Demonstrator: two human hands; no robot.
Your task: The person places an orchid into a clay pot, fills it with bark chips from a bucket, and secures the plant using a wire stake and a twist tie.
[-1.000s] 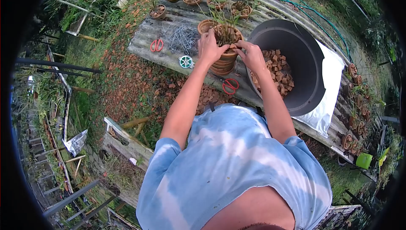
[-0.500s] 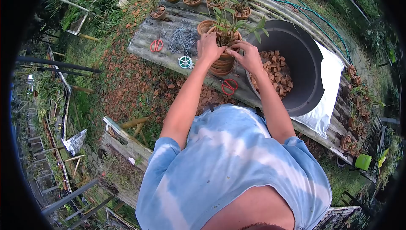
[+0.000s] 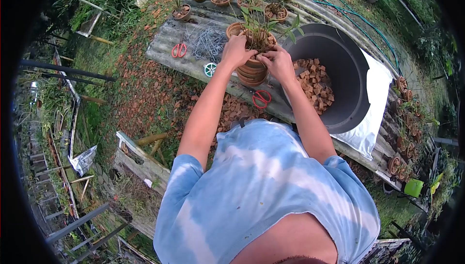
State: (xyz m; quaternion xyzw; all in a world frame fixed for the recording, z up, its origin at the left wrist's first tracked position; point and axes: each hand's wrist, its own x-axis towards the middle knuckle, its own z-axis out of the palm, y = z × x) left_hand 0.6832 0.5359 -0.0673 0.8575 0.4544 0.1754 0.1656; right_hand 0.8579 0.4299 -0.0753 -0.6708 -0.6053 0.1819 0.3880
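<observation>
Stems (image 3: 261, 33) have swung toward black tub (image 3: 344, 77) since earlier: corrugated tabletop (image 3: 159, 46), room at left end, tub blocking right, potted plant (image 3: 252, 72) near front edge, left hand (image 3: 236, 52) and right hand (image 3: 279, 64) bent at its rim, grip unclear, red scissors (image 3: 261, 105) nearby.

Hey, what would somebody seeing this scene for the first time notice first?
Probably the big, round, dark-grey tub on the right of the grey corrugated tabletop, with angular brown chunks inside. Next would come the leafy green plant in a round terracotta pot left of the tub, with the left hand and right hand at its rim. One pair of red-handled scissors stands out by the tabletop's near edge.
</observation>
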